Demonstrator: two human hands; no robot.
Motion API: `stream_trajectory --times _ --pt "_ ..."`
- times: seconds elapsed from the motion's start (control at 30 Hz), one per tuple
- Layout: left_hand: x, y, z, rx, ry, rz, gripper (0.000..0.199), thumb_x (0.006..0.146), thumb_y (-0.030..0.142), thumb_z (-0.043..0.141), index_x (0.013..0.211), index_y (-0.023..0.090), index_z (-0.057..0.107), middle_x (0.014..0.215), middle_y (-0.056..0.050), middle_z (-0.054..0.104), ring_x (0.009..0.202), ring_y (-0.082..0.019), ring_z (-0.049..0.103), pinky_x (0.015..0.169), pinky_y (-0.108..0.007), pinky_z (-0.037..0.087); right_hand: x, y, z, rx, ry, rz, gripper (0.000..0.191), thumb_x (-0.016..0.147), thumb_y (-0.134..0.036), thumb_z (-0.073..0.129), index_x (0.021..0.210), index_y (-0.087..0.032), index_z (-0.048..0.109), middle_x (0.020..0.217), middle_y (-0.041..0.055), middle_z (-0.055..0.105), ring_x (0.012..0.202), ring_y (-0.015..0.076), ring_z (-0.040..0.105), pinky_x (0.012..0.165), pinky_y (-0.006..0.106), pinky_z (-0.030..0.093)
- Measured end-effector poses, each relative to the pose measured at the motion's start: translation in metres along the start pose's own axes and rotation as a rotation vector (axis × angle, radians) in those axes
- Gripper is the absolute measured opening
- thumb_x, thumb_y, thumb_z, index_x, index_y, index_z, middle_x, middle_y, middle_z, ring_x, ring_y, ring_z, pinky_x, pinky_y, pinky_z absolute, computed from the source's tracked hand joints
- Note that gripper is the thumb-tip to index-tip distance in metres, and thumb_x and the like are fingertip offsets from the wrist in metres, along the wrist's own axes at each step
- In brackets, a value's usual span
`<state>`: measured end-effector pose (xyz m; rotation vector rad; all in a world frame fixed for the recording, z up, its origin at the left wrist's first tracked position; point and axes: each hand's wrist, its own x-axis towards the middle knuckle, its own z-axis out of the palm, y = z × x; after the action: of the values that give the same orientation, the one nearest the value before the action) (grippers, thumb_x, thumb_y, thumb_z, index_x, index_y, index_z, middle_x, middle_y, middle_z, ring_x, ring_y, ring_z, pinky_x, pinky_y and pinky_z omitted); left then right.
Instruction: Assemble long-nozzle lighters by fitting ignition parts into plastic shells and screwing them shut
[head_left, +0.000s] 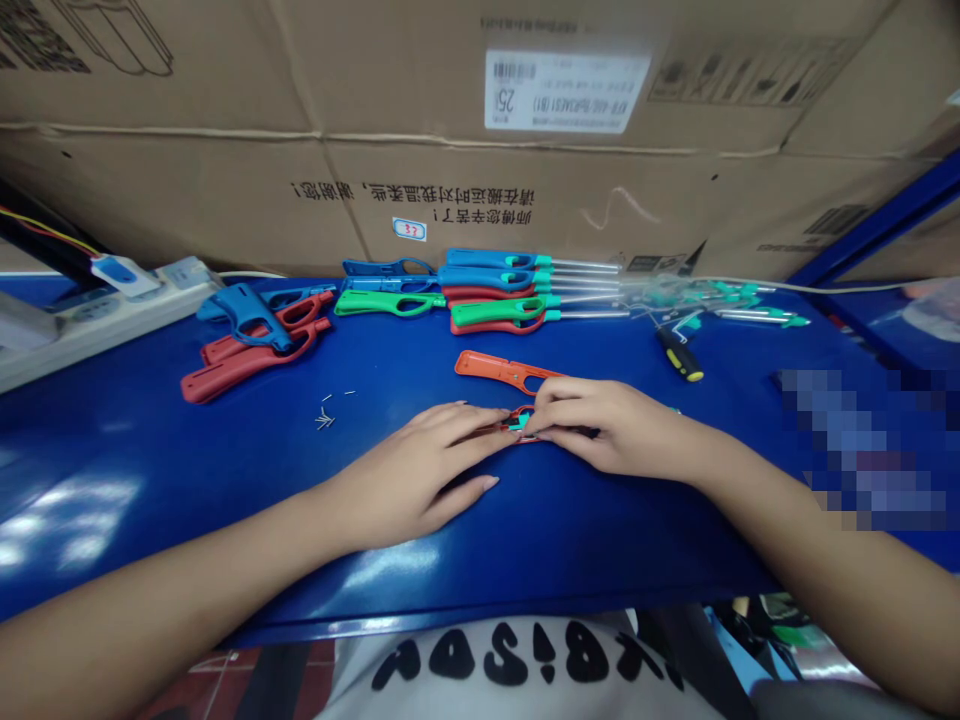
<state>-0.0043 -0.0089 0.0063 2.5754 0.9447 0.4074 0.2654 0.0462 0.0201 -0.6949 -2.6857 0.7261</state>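
My left hand (427,465) lies with fingers stretched out over an orange-red lighter casing, its thumb apart on the table; the fingers cover much of that casing. A teal part (519,421) shows inside the casing, between the two hands. Over the casing's right end, my right hand (611,425) is closed in a pinch beside the teal part. Whatever its fingertips hold is hidden. Just behind the hands lies an orange casing half (495,369), its right end partly covered by my right hand.
Red casing pieces (225,378) and blue ones (251,312) lie at the left, near several small metal pins (324,420). Lighters with metal tubes (585,314) are stacked behind. A black-yellow screwdriver (679,355) sits right. A power strip (112,310) and cardboard boxes (420,170) border the blue table (600,550).
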Motion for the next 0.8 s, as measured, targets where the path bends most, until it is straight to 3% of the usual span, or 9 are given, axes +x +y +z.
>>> stream_trajectory --times 0.13,0.27,0.47,0.8 --pt "-0.0004 -0.0002 0.0000 -0.006 0.008 -0.001 0.044 0.100 0.031 0.054 0.144 0.029 0.052 0.148 -0.008 0.054 0.134 -0.029 0.051 0.113 -0.052 0.042 0.0001 -0.0006 -0.0007 -0.019 -0.016 -0.013 0.026 0.098 -0.018 0.053 0.111 -0.025 0.075 0.103 0.0048 0.068 0.087 0.0159 0.065 0.079 0.028 0.049" --pt "-0.0005 0.0002 -0.0004 0.008 -0.006 -0.006 0.045 0.100 0.031 0.053 0.145 0.029 0.051 0.149 -0.008 0.053 0.135 -0.029 0.050 0.113 -0.051 0.042 0.0000 -0.0021 -0.0007 -0.037 -0.019 -0.004 0.025 0.099 -0.020 0.052 0.112 -0.025 0.073 0.109 0.0045 0.069 0.094 0.0170 0.066 0.081 0.029 0.048" --pt "0.0002 0.0006 -0.0006 0.003 -0.021 -0.016 0.047 0.101 0.032 0.052 0.147 0.029 0.048 0.150 -0.007 0.051 0.136 -0.027 0.049 0.115 -0.050 0.040 0.0003 -0.0035 -0.0020 0.008 -0.003 0.052 0.015 0.095 -0.021 0.059 0.107 -0.021 0.067 0.103 0.0051 0.068 0.082 0.0156 0.062 0.068 0.026 0.046" --pt "-0.0009 -0.0001 0.0001 -0.019 -0.001 0.001 0.045 0.100 0.030 0.053 0.145 0.030 0.050 0.148 -0.007 0.053 0.135 -0.027 0.050 0.114 -0.050 0.041 0.0023 -0.0023 -0.0006 0.075 -0.019 0.028 0.011 0.096 -0.022 0.059 0.098 -0.021 0.069 0.104 0.0046 0.067 0.086 0.0147 0.062 0.073 0.026 0.047"
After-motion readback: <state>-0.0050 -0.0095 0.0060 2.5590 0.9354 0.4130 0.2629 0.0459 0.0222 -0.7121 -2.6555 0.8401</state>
